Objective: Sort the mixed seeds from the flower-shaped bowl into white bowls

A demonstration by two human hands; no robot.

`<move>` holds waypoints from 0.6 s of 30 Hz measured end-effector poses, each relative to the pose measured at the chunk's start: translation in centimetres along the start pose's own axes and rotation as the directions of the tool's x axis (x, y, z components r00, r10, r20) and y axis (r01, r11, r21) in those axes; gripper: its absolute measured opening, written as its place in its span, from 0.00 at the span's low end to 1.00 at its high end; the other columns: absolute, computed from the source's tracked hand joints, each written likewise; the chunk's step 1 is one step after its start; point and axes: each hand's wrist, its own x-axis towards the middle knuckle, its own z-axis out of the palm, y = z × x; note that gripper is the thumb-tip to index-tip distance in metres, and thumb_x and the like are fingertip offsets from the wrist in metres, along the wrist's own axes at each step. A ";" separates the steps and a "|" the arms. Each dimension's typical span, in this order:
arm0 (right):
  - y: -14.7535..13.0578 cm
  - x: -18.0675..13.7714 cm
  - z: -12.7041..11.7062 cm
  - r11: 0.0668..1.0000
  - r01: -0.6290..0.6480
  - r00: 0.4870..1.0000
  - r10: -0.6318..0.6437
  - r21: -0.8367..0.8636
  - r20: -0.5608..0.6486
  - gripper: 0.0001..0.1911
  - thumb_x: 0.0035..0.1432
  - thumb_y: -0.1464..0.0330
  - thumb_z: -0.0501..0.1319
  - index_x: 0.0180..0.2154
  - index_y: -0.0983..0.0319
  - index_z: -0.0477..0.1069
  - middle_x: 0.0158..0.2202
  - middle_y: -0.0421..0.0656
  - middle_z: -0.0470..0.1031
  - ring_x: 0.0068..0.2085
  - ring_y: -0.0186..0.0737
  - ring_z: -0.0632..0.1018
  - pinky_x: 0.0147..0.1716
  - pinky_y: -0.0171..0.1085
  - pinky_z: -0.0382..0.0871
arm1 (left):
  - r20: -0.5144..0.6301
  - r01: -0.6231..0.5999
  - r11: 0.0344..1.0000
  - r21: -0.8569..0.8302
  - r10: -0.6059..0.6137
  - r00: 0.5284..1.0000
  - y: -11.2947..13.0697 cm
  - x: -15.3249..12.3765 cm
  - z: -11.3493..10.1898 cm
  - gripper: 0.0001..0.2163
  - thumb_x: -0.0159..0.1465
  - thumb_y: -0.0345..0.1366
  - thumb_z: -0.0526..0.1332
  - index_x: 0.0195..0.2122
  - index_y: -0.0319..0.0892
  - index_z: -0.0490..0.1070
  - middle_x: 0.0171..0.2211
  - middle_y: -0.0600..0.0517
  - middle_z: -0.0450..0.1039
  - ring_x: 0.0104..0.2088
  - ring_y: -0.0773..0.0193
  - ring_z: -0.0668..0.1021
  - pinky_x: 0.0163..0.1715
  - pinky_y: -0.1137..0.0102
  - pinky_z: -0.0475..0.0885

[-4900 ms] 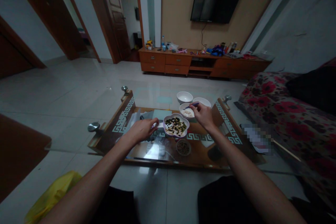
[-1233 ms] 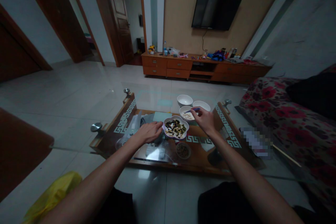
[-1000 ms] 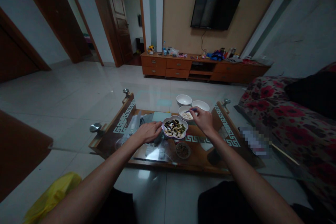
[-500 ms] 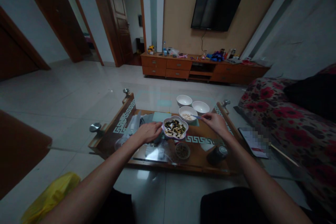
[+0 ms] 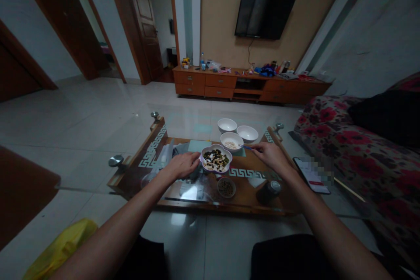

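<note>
At the left rim of a white, flower-shaped dish (image 5: 229, 162), my left hand (image 5: 184, 164) lies with its fingers stretched out, the tips touching the edge. Dark, yellow, green and white bits are mixed in that dish. My right hand (image 5: 265, 154) pinches a thin bluish utensil (image 5: 246, 147); its exact kind is too small to tell. The utensil's tip reaches over the rim of a white bowl (image 5: 232, 147) with pale pieces inside. Two more white bowls, one at the back (image 5: 227, 129) and one at the right (image 5: 247, 134), stand close behind it.
All the dishes rest on a glass-topped table (image 5: 190, 129). Below the glass, a shelf carries a bowl of small brown bits (image 5: 226, 188) and a dark can (image 5: 269, 191). A phone (image 5: 311, 176) lies at the right, near a floral sofa (image 5: 334, 127). A yellow bag (image 5: 62, 249) is at lower left.
The whole view has shifted slightly, so things sit a little further left. Both hands keep nearly the same places, the right with the utensil still at the bowl.
</note>
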 end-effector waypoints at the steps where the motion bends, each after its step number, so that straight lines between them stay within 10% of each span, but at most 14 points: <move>1: 0.4 -0.1 -0.2 1.000 -0.006 1.000 0.006 -0.007 0.001 0.13 0.65 0.65 0.63 0.45 0.56 0.87 0.43 0.46 0.87 0.41 0.49 0.85 0.41 0.41 0.76 | 0.001 0.001 1.000 -0.001 -0.001 1.000 0.0 0.0 0.0 0.17 0.77 0.45 0.45 0.50 0.45 0.71 0.48 0.43 0.81 0.48 0.47 0.82 0.49 0.56 0.76; 9: 2.9 -0.9 -1.4 0.995 -0.076 0.996 0.073 -0.059 -0.061 0.13 0.64 0.62 0.64 0.44 0.55 0.87 0.43 0.45 0.87 0.42 0.50 0.85 0.40 0.42 0.74 | 0.024 0.013 1.000 0.019 -0.014 1.000 0.3 0.0 -0.3 0.18 0.77 0.46 0.44 0.50 0.45 0.71 0.48 0.43 0.81 0.48 0.47 0.82 0.49 0.55 0.76; 18: -3.4 -0.4 0.3 0.990 0.121 0.992 -0.118 0.074 -0.046 0.11 0.66 0.62 0.64 0.43 0.56 0.86 0.42 0.43 0.86 0.38 0.44 0.83 0.40 0.40 0.73 | 0.000 -0.004 1.000 -0.002 0.004 1.000 0.1 0.0 0.0 0.17 0.77 0.45 0.45 0.50 0.45 0.71 0.48 0.42 0.81 0.48 0.47 0.82 0.49 0.55 0.76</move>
